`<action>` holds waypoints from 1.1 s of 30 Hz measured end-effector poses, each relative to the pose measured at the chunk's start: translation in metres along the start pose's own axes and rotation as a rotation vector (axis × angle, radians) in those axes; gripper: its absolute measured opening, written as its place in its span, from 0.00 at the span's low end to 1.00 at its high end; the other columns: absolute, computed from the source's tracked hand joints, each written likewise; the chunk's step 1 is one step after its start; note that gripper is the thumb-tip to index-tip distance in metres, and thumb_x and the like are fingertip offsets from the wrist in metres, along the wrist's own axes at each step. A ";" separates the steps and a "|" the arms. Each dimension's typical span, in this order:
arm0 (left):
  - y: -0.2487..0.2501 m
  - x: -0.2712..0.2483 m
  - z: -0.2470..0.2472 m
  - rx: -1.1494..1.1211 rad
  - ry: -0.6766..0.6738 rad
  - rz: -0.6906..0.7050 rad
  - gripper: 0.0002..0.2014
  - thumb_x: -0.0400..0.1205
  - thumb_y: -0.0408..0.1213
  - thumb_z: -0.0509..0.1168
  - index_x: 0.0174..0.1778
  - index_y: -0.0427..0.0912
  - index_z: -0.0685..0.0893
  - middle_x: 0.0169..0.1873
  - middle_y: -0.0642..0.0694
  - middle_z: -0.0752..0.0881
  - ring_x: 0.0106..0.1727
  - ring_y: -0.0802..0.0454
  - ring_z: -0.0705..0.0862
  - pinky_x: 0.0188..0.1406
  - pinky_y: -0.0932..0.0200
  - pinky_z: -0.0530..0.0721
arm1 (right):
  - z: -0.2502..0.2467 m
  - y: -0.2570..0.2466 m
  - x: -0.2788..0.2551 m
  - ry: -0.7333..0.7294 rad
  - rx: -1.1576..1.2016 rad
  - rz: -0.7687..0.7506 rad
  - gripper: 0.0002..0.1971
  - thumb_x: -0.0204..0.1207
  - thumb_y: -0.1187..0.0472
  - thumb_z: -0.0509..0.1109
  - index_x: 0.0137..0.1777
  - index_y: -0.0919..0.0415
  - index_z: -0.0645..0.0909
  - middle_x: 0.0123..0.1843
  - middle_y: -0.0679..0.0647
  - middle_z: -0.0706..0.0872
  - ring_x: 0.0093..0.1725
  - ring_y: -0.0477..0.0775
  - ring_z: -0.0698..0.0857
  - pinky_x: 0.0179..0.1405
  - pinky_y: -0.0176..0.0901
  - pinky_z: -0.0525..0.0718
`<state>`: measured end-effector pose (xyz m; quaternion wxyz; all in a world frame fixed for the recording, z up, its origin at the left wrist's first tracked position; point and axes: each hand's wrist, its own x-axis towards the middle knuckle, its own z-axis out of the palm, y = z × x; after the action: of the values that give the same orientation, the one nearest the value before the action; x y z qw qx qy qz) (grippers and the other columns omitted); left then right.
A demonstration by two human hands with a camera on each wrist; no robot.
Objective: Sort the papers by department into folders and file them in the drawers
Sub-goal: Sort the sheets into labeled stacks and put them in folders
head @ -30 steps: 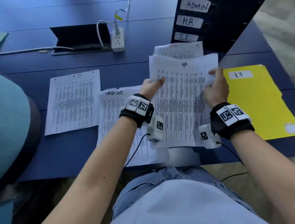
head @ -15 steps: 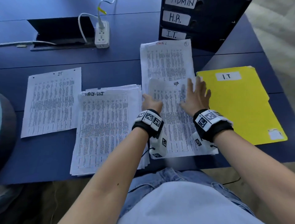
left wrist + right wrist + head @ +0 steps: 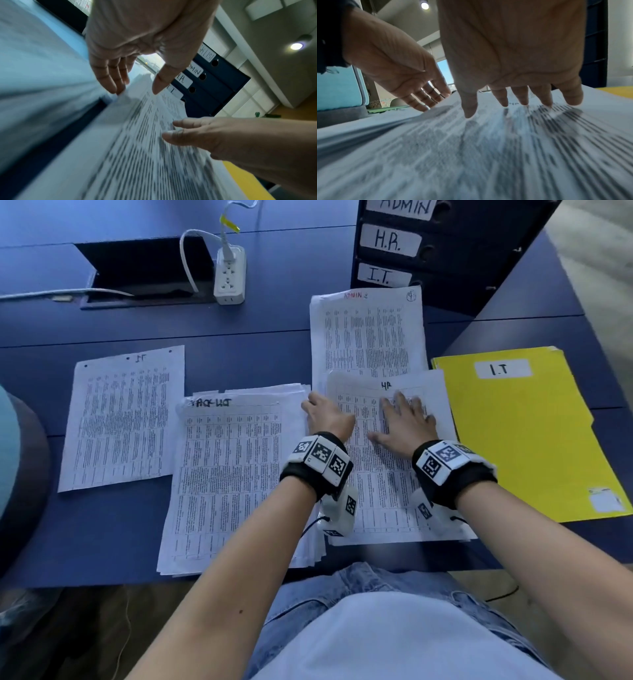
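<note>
A printed sheet headed HR (image 3: 387,474) lies flat on the blue table in front of me, overlapping a sheet headed ADMIN (image 3: 368,333) behind it. My right hand (image 3: 404,419) lies flat on the HR sheet (image 3: 488,148) with fingers spread. My left hand (image 3: 325,414) touches the sheet's left edge with straight fingers (image 3: 111,75). A thick paper stack (image 3: 233,474) sits left of the HR sheet, and a single IT sheet (image 3: 120,419) lies further left. A yellow folder labelled I.T (image 3: 524,433) lies closed at the right.
A dark drawer unit (image 3: 445,244) with labels ADMIN, H.R. and I.T. stands at the back right. A white power strip (image 3: 229,275) with a cable sits by a cable hatch (image 3: 144,268) at the back. A teal chair (image 3: 13,457) is at the left edge.
A second ago both hands held the HR sheet up in front of me; it now lies flat on the table, with the right hand spread on it.
</note>
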<state>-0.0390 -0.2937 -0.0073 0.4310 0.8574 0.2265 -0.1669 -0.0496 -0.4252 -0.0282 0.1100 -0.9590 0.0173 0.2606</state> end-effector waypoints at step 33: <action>-0.158 0.078 -0.209 0.801 -0.066 0.548 0.42 0.72 0.49 0.72 0.79 0.52 0.57 0.73 0.47 0.69 0.73 0.46 0.66 0.69 0.43 0.66 | 0.046 -0.238 -0.002 -0.056 -0.154 -0.153 0.70 0.54 0.43 0.83 0.80 0.50 0.29 0.83 0.54 0.32 0.81 0.63 0.35 0.75 0.73 0.45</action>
<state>-0.0380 -0.0214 -0.0300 0.1021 0.9782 -0.1036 -0.1484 -0.0531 -0.1833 -0.0176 0.0558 -0.9555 -0.0791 0.2787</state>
